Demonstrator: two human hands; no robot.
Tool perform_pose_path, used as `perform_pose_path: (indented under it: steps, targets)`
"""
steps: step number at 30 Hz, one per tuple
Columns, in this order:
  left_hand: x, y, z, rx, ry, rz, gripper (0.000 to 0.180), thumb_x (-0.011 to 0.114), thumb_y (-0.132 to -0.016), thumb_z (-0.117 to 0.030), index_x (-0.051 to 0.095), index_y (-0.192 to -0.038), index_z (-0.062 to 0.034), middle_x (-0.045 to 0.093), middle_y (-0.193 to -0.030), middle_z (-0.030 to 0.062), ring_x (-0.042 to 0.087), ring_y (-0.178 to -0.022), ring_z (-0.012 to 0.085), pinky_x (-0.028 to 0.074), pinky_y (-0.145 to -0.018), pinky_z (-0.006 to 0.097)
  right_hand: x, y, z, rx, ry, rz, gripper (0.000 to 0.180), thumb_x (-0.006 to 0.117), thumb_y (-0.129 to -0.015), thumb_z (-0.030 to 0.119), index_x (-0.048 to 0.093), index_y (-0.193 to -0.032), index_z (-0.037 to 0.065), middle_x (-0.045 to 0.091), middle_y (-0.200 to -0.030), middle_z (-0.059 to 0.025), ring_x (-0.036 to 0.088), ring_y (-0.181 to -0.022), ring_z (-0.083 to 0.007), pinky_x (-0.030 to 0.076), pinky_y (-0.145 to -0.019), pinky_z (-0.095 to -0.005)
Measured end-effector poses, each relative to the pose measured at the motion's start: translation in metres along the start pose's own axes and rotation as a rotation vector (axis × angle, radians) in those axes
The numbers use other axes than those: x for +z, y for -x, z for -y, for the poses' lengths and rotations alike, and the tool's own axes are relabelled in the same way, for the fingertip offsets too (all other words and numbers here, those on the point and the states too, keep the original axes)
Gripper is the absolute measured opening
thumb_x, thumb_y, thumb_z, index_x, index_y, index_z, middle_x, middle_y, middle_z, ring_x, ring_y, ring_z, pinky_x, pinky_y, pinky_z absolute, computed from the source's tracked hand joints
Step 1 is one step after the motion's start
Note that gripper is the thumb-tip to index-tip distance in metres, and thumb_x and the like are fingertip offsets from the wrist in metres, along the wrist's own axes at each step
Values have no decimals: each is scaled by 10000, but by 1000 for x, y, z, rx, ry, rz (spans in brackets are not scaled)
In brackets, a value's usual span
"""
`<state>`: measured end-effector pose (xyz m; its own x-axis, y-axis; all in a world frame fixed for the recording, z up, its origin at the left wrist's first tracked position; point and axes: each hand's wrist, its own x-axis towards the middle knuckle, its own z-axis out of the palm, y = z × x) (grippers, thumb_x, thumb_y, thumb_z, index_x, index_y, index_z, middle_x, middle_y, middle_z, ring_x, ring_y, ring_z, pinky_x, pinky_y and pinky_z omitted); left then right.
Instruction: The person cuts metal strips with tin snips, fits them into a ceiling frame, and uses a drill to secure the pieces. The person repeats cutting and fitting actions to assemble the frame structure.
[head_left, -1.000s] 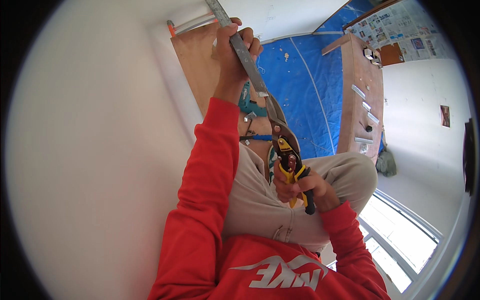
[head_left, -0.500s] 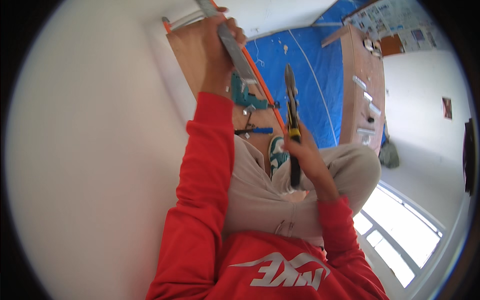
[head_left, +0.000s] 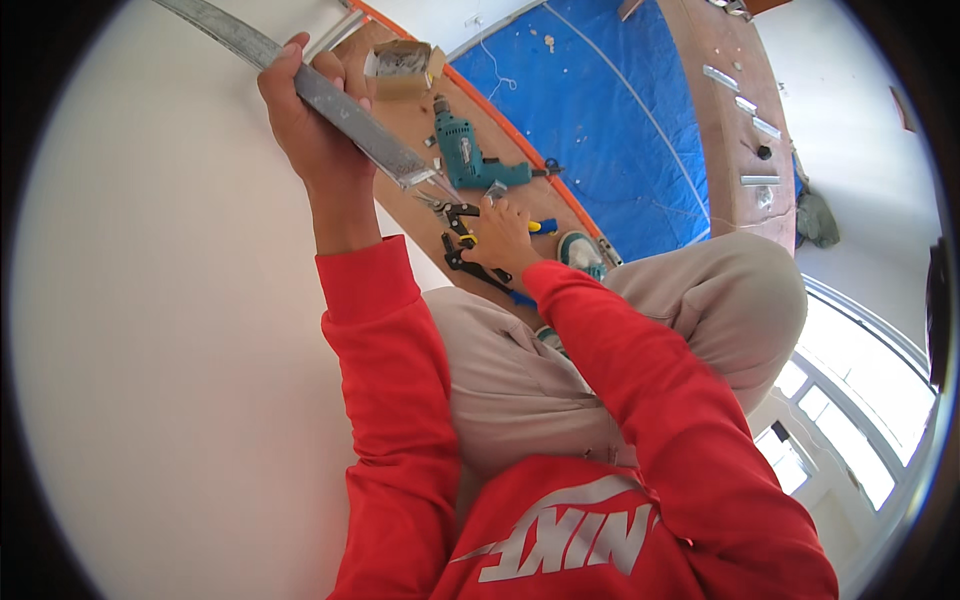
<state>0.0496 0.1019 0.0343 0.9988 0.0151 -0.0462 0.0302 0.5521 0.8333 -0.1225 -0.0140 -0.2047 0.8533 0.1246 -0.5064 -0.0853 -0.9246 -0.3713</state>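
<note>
A long grey metal channel (head_left: 345, 110) slants across the upper left, held by my left hand (head_left: 320, 150) with fingers wrapped round its edge. Its cut end points down toward the tools. My right hand (head_left: 505, 238) is low over the brown board, its fingers curled at black-and-yellow tin snips (head_left: 460, 218); the palm hides part of the handles. The snips' jaws lie below the channel's end. Beside that hand rests a black tool with a blue end (head_left: 475, 268). A teal power drill (head_left: 465, 155) lies just beyond my fingers.
An open cardboard box (head_left: 402, 68) stands on the brown board (head_left: 405, 205), which has an orange edge (head_left: 510, 130). Blue sheeting (head_left: 600, 120) covers the floor beyond. A brown bench (head_left: 725, 130) at right carries metal pieces. The white wall (head_left: 200, 350) is close at left.
My right hand has gone from above my knee to the board with the tin snips. My left hand and the metal channel have shifted left in view. The box has come into sight.
</note>
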Motion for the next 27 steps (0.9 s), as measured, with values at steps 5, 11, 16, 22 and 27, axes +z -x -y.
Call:
perform_pose_path:
  steps: [5,11,16,22,27]
  targets:
    - [-1,1,5,75,-118,-116,392,663,-900,-346,553,-1129,-47,453,-677,13,411,-512,138,381,-499,281,40,-23,8,172,30,-74,865,859,-659,542,545,-1295,46,571,-1257,-179,539,-1209,-361,414,-978,-514]
    - [3,-5,12,128,-99,-82,267,645,-931,-302,566,-1015,-62,496,-679,20,445,-507,126,406,-505,275,46,-13,-4,78,51,-160,798,797,-760,510,537,-1349,39,559,-1329,-194,553,-1246,-389,402,-1040,-557]
    - [16,-8,17,173,-97,-141,221,642,-937,-245,574,-950,-36,512,-693,12,486,-500,120,426,-487,277,-78,-34,-19,11,-251,-136,558,700,-874,457,669,-1196,3,684,-1139,-235,671,-1066,-419,516,-916,-486]
    - [35,3,11,140,-61,-245,244,696,-895,-149,549,-1046,-26,589,-884,27,548,-748,106,479,-683,264,-297,39,5,-51,-741,-663,410,604,-982,369,725,-1060,-15,714,-867,-191,705,-841,-328,540,-789,-398]
    - [30,-1,14,192,-66,-227,346,722,-887,-175,557,-1134,3,594,-990,45,562,-871,122,486,-766,286,-316,128,48,-539,-315,-674,282,809,-838,212,735,-1051,42,699,-985,-108,653,-890,-276,524,-810,-395]
